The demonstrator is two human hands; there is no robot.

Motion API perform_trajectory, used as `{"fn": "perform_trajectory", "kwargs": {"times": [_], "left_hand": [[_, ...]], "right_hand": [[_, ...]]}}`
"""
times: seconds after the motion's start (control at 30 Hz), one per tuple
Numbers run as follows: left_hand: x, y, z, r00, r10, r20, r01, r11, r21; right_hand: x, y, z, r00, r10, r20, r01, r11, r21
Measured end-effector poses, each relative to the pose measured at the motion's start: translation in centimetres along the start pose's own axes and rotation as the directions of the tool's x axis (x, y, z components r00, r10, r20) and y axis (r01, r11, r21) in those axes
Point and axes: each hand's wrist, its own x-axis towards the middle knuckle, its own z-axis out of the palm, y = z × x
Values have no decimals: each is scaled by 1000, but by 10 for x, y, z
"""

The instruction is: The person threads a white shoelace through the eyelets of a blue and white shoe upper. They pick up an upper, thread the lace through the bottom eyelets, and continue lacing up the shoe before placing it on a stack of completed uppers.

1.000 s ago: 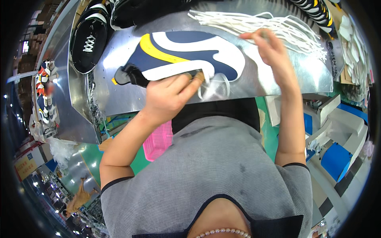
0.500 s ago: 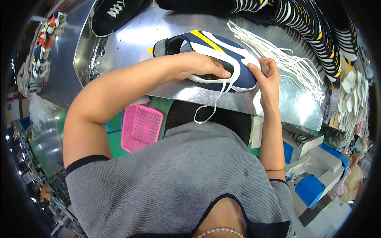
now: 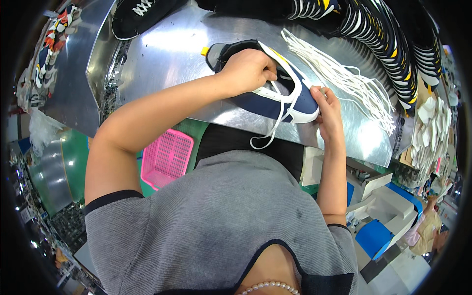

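A navy, white and yellow shoe upper (image 3: 302,101) lies on the metal table, its toe to the right and its grey-lined heel to the left. My left hand (image 3: 248,73) is closed over its opening, fingers pinching a white shoelace (image 3: 276,87). One loop of that lace hangs below the table's front edge. At the toe, my right hand (image 3: 328,112) grips the upper between thumb and fingers. A small pale object shows by its fingertips, too small to name.
Loose white laces (image 3: 344,73) lie in a bundle beyond my right hand. Stacked shoe uppers (image 3: 378,44) curve along the back right. A black shoe (image 3: 140,14) stands at the back left. Below the table is a pink basket (image 3: 168,155), with a cardboard box (image 3: 366,179) at right.
My left hand has lifted and closed, drawing up lace at the opening. The upper has turned, its opening now facing up more. My right hand has shifted slightly down, still at the toe.
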Motion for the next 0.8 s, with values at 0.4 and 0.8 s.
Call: {"fn": "perform_trajectory", "kwargs": {"times": [0.4, 0.8], "left_hand": [[-6, 17, -11, 991, 4, 132, 7, 997, -77], [-121, -85, -200, 730, 95, -677, 529, 549, 648]], "right_hand": [[-19, 2, -4, 989, -124, 79, 109, 980, 164], [-20, 23, -26, 985, -162, -54, 170, 951, 259]]}}
